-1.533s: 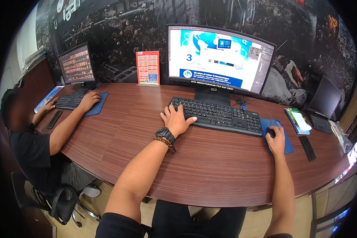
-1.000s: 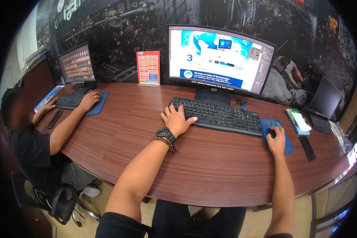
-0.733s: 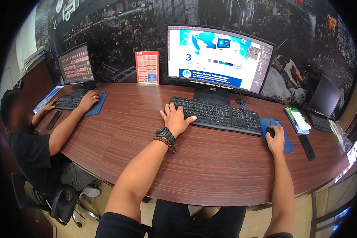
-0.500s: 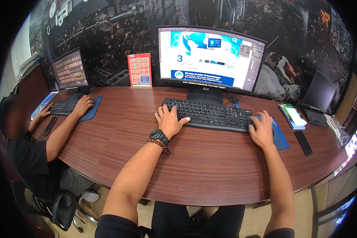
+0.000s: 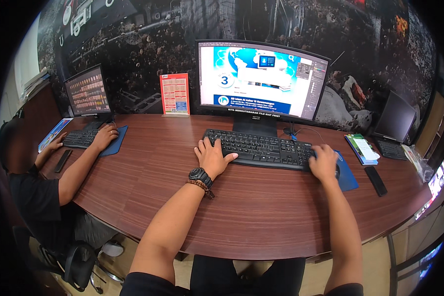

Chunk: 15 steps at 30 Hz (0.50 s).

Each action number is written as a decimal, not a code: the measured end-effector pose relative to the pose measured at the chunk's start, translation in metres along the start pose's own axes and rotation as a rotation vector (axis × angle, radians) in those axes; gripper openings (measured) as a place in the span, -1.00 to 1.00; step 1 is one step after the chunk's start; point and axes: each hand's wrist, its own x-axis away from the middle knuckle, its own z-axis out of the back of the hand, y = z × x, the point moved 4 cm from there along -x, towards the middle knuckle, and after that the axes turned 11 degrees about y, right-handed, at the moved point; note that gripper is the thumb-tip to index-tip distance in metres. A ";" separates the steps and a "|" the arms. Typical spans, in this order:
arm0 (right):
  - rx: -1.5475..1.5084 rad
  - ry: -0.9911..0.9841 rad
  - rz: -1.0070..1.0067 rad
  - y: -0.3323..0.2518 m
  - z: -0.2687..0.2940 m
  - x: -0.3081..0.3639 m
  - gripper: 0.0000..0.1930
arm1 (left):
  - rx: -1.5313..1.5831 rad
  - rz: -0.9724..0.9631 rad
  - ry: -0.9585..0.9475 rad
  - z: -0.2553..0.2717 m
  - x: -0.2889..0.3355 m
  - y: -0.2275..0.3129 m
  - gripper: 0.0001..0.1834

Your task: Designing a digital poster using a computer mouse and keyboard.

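My left hand rests on the left end of a black keyboard, fingers spread over the keys and thumb stretched toward the front edge. It holds nothing; a dark watch and a beaded bracelet are on that wrist. My right hand is over the number keys at the keyboard's right end, its fingers apart, bent and slightly blurred. Just right of it, a dark mouse partly shows on a blue mouse pad. Behind the keyboard stands a large monitor displaying a blue and white layout.
A phone and booklets lie to the right, near a second, dark monitor. A red calendar stands behind the wooden desk. At left, a co-worker uses another keyboard and monitor.
My right hand has shifted slightly left and inward, from the mouse pad's edge onto the number keys. The displayed layout has changed slightly. My left hand stays on the keys.
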 end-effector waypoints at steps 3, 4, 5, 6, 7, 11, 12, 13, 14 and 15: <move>0.096 -0.025 -0.198 0.033 0.020 0.014 -0.65 | -0.018 0.010 -0.008 0.000 0.000 -0.003 -0.04; 0.001 -0.013 -0.229 0.044 0.022 0.020 -0.65 | -0.025 0.008 -0.010 0.000 0.000 -0.003 -0.04; -0.094 0.000 -0.262 0.054 0.023 0.026 -0.65 | -0.024 0.006 -0.007 0.000 0.000 -0.002 -0.04; -0.095 0.004 -0.259 0.060 0.023 0.030 -0.65 | -0.020 0.005 -0.009 -0.001 0.000 -0.001 -0.04; -0.143 0.038 -0.194 0.063 0.024 0.033 -0.64 | -0.017 0.003 -0.012 -0.001 0.000 -0.001 -0.04; -0.247 0.055 -0.153 0.059 0.025 0.035 -0.65 | -0.035 -0.032 0.081 -0.005 0.003 -0.001 -0.11; -0.255 0.054 -0.148 0.056 0.026 0.036 -0.65 | -0.041 -0.027 0.085 -0.005 0.003 -0.002 -0.11; -0.259 0.044 -0.155 0.054 0.026 0.036 -0.65 | -0.035 -0.020 0.075 -0.006 0.003 -0.004 -0.10; -0.257 0.036 -0.164 0.054 0.027 0.037 -0.65 | -0.024 -0.017 0.063 -0.006 0.003 -0.003 -0.10; -0.258 0.035 -0.163 0.054 0.027 0.036 -0.65 | -0.025 -0.016 0.064 -0.006 0.003 -0.003 -0.10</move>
